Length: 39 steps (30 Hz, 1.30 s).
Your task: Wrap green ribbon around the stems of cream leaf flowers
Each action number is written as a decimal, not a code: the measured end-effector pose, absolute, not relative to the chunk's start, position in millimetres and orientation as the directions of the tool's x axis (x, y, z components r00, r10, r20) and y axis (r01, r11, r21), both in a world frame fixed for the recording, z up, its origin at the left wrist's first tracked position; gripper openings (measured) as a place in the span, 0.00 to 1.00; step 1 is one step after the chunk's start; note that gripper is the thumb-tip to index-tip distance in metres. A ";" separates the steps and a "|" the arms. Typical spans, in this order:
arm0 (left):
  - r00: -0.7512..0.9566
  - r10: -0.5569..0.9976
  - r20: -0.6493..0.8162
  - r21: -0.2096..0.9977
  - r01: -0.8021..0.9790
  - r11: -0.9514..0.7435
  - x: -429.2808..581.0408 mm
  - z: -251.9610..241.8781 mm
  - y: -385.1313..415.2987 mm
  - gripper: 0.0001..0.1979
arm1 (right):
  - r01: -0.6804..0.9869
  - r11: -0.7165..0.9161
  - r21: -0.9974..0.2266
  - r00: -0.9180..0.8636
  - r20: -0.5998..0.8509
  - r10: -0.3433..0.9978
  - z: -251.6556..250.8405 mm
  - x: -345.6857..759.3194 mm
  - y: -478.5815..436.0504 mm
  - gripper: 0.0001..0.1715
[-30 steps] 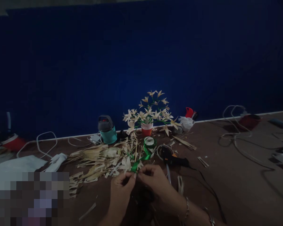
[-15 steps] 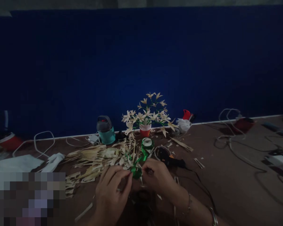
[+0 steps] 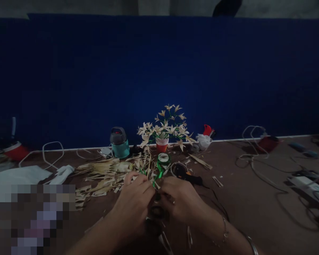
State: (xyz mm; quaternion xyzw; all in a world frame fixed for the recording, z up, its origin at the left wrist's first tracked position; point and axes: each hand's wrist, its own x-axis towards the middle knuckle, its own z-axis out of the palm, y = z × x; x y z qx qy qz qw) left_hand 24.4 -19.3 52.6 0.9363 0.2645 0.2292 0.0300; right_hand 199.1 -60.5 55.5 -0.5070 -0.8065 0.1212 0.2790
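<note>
The left hand (image 3: 135,196) and right hand (image 3: 183,200) curl close together, their grip impossible to tell; green ribbon (image 3: 160,172) runs from its roll (image 3: 163,159) ahead toward the gap between them.

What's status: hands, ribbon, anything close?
Left hand, right hand close together, grips unclear. Green ribbon runs from spool toward them. Glue gun just beyond right hand.

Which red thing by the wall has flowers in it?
The red cup behind the green ribbon roll: pale flowers rise from it. The far-left red container, right-hand red object and red piece by the white bag show none.
</note>
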 end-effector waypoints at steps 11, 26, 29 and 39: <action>0.474 0.701 0.533 0.440 0.552 -0.708 36.7 44.3 -16.9 0.06 | 0.025 -0.042 -0.999 0.051 -0.041 0.998 21.5 190.5 -46.3 0.11; 0.400 0.691 0.602 0.389 0.610 -0.691 51.3 25.6 -7.4 0.07 | 0.234 0.099 -0.967 0.244 0.157 0.957 15.3 190.4 -32.0 0.09; 0.393 0.758 0.521 0.491 0.588 -0.643 52.7 22.6 -3.8 0.07 | 0.335 0.181 -0.925 0.228 0.266 0.937 13.8 192.5 -33.4 0.10; 0.434 0.874 0.218 0.789 0.449 -0.420 44.3 5.9 10.1 0.07 | 0.382 0.234 -0.894 0.141 0.307 0.941 8.6 198.5 -35.4 0.09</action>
